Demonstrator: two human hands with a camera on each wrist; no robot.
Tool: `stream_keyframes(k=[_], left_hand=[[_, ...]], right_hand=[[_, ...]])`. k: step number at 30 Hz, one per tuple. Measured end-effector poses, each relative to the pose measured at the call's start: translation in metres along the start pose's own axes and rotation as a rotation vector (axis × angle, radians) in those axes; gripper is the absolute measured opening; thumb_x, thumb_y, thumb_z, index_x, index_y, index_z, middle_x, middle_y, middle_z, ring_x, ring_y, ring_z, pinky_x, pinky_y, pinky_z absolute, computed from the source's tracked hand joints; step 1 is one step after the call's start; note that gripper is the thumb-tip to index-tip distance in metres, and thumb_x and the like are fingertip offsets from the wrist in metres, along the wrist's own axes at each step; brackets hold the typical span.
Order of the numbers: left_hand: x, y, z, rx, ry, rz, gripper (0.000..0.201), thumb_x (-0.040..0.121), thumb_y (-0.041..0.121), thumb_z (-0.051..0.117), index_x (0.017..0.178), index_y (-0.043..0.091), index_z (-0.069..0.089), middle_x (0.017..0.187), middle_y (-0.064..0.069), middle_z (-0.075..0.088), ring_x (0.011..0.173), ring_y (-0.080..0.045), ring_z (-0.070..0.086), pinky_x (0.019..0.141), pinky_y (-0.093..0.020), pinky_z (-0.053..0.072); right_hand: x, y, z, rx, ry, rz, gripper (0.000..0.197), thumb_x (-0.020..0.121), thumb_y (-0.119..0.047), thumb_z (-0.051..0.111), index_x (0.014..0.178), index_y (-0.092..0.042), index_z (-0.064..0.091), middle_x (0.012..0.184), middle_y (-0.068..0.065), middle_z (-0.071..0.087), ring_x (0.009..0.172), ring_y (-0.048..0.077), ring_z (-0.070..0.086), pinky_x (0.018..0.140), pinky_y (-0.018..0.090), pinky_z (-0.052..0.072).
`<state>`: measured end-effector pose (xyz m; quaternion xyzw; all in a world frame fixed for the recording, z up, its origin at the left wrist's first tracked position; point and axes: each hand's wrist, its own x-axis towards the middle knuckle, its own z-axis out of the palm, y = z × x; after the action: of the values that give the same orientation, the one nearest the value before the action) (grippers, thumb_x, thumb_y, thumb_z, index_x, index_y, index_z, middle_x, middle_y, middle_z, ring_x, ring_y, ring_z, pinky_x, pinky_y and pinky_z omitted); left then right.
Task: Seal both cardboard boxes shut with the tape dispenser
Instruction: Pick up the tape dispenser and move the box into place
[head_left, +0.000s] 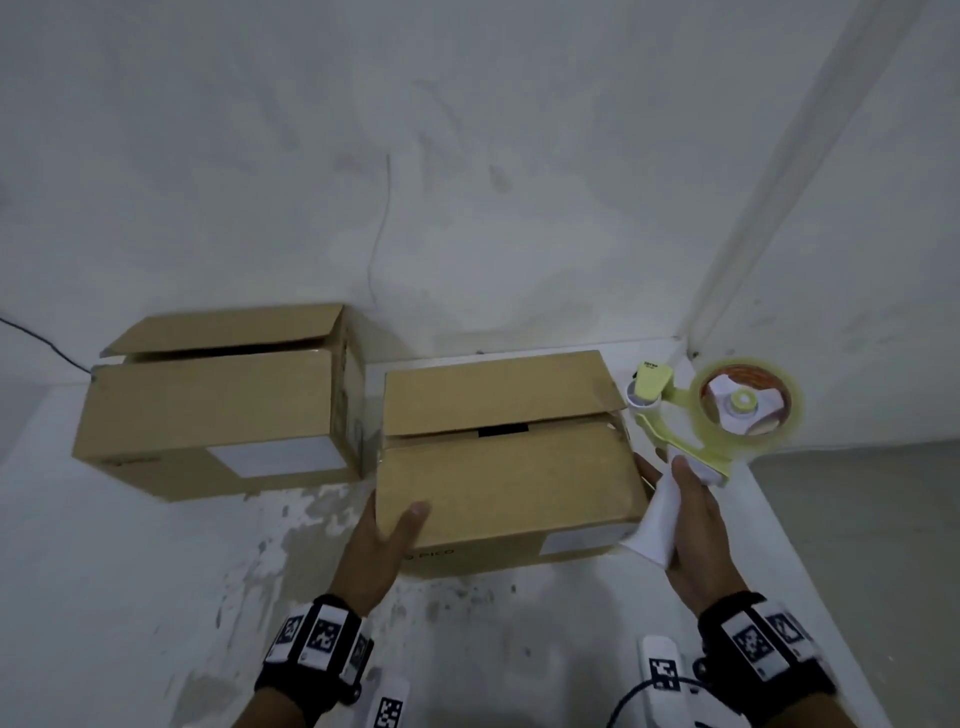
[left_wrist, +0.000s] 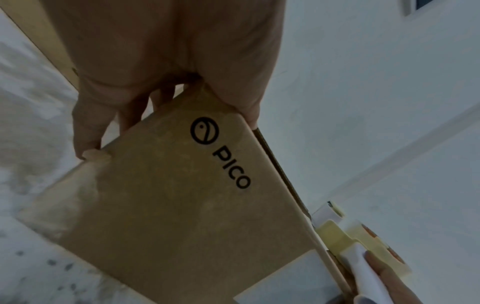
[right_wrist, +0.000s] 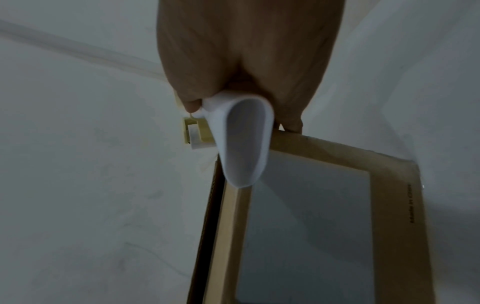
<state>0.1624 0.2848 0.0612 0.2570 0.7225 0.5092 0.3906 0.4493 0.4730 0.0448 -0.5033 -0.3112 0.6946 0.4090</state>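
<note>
Head view, near box: the near box (head_left: 511, 478) sits on the white surface (head_left: 156, 571), long axis running left to right, top flaps folded down but parted by a dark seam.
Head view, far box: the far box (head_left: 218, 400) stands to its left and further back, near the wall (head_left: 467, 156), same left-right axis, rear flap raised a little.
Head view, left hand: the left hand (head_left: 382, 545) holds the near box's front-left corner, thumb on top, fingers down the left side.
Head view, right hand: the right hand (head_left: 693, 525) is wrapped round the white handle of the dispenser (head_left: 711, 415), just right of the near box.
Head view, dispenser: long axis runs from the hand up and away; its roll faces right, its yellow head points toward the box's right rear corner.
Left wrist view, grip: the fingers (left_wrist: 88, 127) curl over the box edge beside the PICO logo (left_wrist: 221, 154); the dispenser (left_wrist: 363, 236) shows beyond the box's far end.
Right wrist view, grip: the hand (right_wrist: 246, 61) is closed round the white handle (right_wrist: 241, 139), whose butt points at the camera.
Right wrist view, box: a label (right_wrist: 303, 226) covers the box face; one fingertip seems to touch the box edge, though blur leaves that unsure.
</note>
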Motion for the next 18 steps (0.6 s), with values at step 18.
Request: stream_keyframes(k=[18], left_hand=[[-0.015, -0.013, -0.008, 0.003, -0.055, -0.014, 0.063, 0.081, 0.057, 0.064, 0.134, 0.03, 0.043, 0.125, 0.007, 0.06, 0.114, -0.01, 0.058, 0.093, -0.029, 0.047]], right_hand=[[-0.067, -0.059, 0.034, -0.208, -0.37, -0.203, 0.064, 0.065, -0.064, 0.08, 0.091, -0.007, 0.066, 0.078, 0.011, 0.066, 0.066, 0.023, 0.064, 0.07, 0.037, 0.052]])
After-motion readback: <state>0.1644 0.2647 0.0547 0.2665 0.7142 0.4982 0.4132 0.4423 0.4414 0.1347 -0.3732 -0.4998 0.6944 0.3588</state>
